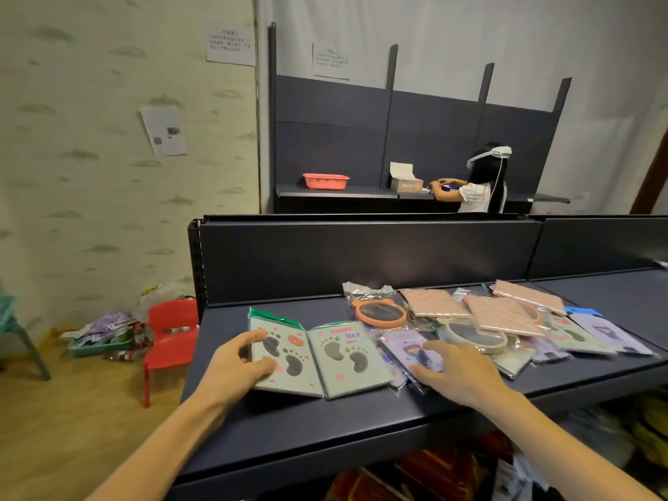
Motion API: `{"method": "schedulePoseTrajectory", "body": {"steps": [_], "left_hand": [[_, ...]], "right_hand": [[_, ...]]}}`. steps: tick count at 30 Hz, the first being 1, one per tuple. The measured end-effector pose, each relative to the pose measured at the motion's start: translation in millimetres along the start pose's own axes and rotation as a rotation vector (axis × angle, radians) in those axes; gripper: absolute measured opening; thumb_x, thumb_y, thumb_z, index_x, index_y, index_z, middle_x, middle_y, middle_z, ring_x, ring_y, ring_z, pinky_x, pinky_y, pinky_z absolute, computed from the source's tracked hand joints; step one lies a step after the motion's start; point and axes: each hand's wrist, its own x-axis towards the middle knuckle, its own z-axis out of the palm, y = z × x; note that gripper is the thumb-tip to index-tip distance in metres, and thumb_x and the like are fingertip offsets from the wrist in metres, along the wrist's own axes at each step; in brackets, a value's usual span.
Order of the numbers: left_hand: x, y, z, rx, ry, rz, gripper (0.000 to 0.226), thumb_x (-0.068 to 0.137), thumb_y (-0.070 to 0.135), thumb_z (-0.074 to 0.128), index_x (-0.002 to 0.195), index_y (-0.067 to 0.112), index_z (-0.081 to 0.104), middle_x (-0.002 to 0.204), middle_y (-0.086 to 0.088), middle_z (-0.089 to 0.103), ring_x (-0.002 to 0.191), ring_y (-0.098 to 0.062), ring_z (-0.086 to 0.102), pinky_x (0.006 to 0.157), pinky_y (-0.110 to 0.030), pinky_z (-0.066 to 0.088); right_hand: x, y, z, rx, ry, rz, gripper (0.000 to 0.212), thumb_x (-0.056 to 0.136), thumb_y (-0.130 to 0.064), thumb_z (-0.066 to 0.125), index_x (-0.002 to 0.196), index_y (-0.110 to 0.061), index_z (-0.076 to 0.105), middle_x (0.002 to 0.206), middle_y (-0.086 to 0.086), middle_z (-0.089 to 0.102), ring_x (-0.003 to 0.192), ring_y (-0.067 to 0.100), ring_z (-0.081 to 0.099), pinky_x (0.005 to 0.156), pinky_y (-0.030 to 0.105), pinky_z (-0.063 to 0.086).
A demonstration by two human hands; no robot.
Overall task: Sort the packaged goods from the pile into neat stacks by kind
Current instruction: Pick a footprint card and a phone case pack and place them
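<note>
The wall notices [230,46] above the orange basket [325,181] are too small to be read; goods beneath the shelf [325,421] are blurred.

Glossy plastic-wrapped packets [502,316] lie on a matt shelf [289,414].
</note>
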Motion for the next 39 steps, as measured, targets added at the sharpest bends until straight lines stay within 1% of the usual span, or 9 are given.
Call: {"method": "schedulePoseTrajectory", "body": {"steps": [4,8,14,19,23,28,31,35,39], "left_hand": [[-7.3,3.3,-2.4,0.015,0.053,0.052,0.050,0.078,-0.002,0.068,0.123,0.016,0.057,0.110,-0.002,0.054,0.078,-0.001,0.055,0.056,-0.010,0.045],[-11.8,3.4,-9.5,-0.025,0.041,0.055,0.055,0.077,-0.005,0.069,0.127,0.015,0.055,0.108,-0.002,0.056,0.082,-0.012,0.063,0.063,-0.022,0.051],[-17.4,0.5,-18.9,-0.077,-0.020,0.055,0.056,0.078,-0.005,0.069,0.126,0.020,0.055,0.104,0.002,0.059,0.088,-0.016,0.065,0.064,-0.024,0.056],[-17.2,2.0,-19.6,-0.096,-0.106,0.075,0.054,0.078,-0.006,0.068,0.125,0.016,0.055,0.106,0.004,0.058,0.087,-0.004,0.059,0.055,-0.011,0.051],[-11.8,5.0,-11.8,-0.118,-0.181,0.101,0.051,0.079,-0.006,0.067,0.119,0.022,0.053,0.100,0.014,0.057,0.082,0.004,0.054,0.053,-0.004,0.047],[-17.5,5.5,5.5,-0.121,-0.185,0.067,0.052,0.079,-0.005,0.069,0.123,0.016,0.054,0.108,-0.003,0.065,0.089,-0.011,0.067,0.061,-0.016,0.056],[-28.9,10.5,21.0,-0.124,-0.214,0.059,0.053,0.080,-0.003,0.069,0.127,0.018,0.053,0.104,0.004,0.065,0.087,-0.015,0.070,0.063,-0.023,0.059],[-44.0,29.8,50.9,-0.116,-0.205,0.089,0.055,0.080,-0.002,0.068,0.128,0.022,0.053,0.101,0.010,0.063,0.088,-0.010,0.067,0.064,-0.023,0.058],[-63.1,54.1,101.7,-0.066,-0.189,0.153,0.056,0.078,-0.002,0.068,0.127,0.022,0.056,0.111,0.000,0.064,0.097,-0.007,0.062,0.060,-0.010,0.051]], "right_hand": [[-1.2,-2.1,-1.9,0.099,-0.015,0.017,0.066,0.071,-0.073,0.055,0.126,-0.036,0.053,0.126,-0.005,0.061,0.116,0.021,0.055,0.088,0.034,0.046],[-3.3,-6.6,-0.7,0.284,-0.022,0.039,0.066,0.064,-0.066,0.071,0.118,-0.030,0.055,0.122,-0.002,0.061,0.109,0.017,0.054,0.086,0.033,0.047],[-11.7,-13.5,0.2,0.535,-0.062,0.123,0.059,0.064,-0.042,0.085,0.110,-0.022,0.055,0.129,0.001,0.053,0.106,0.016,0.048,0.079,0.028,0.038],[-24.7,-19.3,4.3,0.620,0.023,0.160,0.044,0.063,-0.033,0.086,0.100,-0.026,0.063,0.124,-0.002,0.058,0.103,0.012,0.049,0.082,0.027,0.038],[-31.2,-21.1,9.2,0.805,0.049,0.238,0.033,0.066,-0.025,0.084,0.096,-0.028,0.069,0.117,-0.005,0.059,0.091,0.009,0.057,0.070,0.020,0.043],[-43.5,-12.3,4.7,0.913,0.071,0.232,0.035,0.072,-0.018,0.078,0.105,-0.027,0.072,0.117,-0.008,0.060,0.109,0.012,0.051,0.086,0.027,0.040],[-52.4,1.3,-3.5,0.936,0.079,0.190,0.035,0.073,-0.017,0.078,0.104,-0.030,0.072,0.120,-0.005,0.060,0.113,0.013,0.051,0.089,0.026,0.040],[-56.6,36.5,-21.8,0.936,0.120,0.143,0.036,0.075,-0.018,0.078,0.107,-0.032,0.071,0.125,-0.004,0.060,0.117,0.016,0.051,0.092,0.027,0.042],[-63.8,97.8,-44.4,0.926,0.149,0.130,0.034,0.072,-0.021,0.079,0.103,-0.035,0.072,0.119,-0.007,0.063,0.105,0.011,0.057,0.087,0.028,0.047]]}}
